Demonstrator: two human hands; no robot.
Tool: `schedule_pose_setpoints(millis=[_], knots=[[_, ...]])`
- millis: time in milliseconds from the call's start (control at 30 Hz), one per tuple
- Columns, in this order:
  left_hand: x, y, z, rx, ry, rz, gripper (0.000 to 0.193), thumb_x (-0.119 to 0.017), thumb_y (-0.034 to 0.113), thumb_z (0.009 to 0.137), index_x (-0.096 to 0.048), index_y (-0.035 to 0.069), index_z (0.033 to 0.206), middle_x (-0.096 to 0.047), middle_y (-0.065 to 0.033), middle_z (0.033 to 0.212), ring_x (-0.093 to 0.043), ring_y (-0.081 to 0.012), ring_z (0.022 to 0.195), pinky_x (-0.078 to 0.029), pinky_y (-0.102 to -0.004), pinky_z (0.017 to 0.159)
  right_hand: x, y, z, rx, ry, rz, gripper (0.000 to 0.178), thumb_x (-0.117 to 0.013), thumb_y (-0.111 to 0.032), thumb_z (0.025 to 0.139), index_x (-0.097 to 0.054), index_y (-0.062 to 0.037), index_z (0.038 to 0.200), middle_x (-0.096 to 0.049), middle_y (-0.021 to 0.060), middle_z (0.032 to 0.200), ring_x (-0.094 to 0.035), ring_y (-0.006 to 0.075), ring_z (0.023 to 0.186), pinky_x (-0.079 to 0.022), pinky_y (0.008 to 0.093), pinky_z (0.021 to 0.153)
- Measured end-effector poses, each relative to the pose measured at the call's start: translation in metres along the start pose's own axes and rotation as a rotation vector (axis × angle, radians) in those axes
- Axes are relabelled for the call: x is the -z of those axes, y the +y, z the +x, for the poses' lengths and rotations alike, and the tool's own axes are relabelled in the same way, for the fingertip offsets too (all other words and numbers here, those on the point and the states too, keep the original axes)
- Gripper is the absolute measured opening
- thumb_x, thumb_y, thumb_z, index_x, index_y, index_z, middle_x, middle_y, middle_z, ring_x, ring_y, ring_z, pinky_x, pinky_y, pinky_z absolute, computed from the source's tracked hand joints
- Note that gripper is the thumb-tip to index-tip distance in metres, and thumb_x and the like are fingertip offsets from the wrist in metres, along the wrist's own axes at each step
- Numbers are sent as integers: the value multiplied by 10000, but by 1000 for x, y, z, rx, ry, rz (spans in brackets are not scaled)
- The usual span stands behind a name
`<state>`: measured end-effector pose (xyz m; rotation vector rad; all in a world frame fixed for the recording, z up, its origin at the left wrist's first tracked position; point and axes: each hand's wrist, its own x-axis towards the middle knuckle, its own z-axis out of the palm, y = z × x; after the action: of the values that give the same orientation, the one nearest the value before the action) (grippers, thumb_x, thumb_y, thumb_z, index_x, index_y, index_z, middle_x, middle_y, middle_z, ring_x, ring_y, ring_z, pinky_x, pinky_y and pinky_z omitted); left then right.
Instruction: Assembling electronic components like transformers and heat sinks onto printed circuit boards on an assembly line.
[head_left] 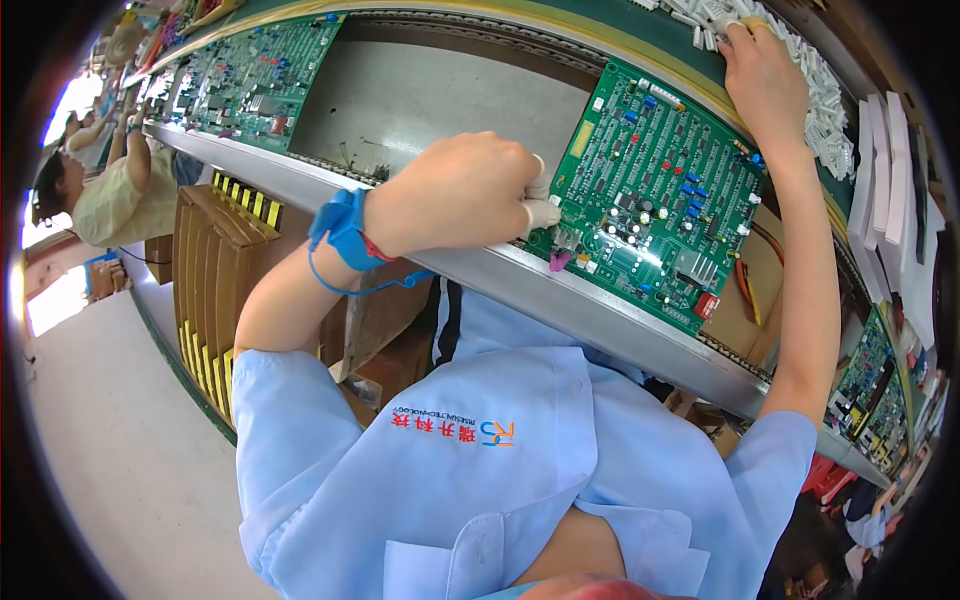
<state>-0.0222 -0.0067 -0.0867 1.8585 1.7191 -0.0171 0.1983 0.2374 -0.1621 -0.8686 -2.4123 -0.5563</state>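
Note:
A green circuit board (650, 200) full of small parts lies on the rail line in front of me. At its left edge is my left hand (460, 190), with pale finger cots on the curled fingers and a blue strap on the wrist. Those fingertips are pinched beside a small white part; what they grip is hidden. My right hand (765, 70) reaches past the board's far right corner to a pile of white plastic connectors (820, 105). Its thumb and fingers come together at the pile's left side, and anything between them is too small to make out.
Another populated green board (245, 85) sits farther left on the metal rail (480, 290), and one more board (870, 385) lies at the right. Brown cardboard dividers (215, 270) stand left of me. White foam sheets (890, 190) stand at right. A person (115, 195) works at far left.

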Motion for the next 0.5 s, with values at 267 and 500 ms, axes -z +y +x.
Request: schedule_pose_setpoints(millis=[267, 500], knots=[[69, -103, -19, 209, 664, 185, 267, -602, 276, 868, -719, 48, 941, -667, -185, 749, -652, -366, 721, -516, -424, 678, 8, 7, -8, 70, 46, 17, 125, -621, -166, 885, -626, -111, 996, -648, 57, 866, -660, 253, 771, -527, 365, 644], [101, -292, -64, 556, 670, 529, 360, -468, 230, 913, -637, 180, 1227, -701, -146, 1044, -658, -319, 1012, -390, -525, 939, 10, -5, -3, 71, 69, 122, 156, -635, -141, 886, -636, -109, 1039, -655, 57, 967, -655, 253, 812, -530, 344, 668]])
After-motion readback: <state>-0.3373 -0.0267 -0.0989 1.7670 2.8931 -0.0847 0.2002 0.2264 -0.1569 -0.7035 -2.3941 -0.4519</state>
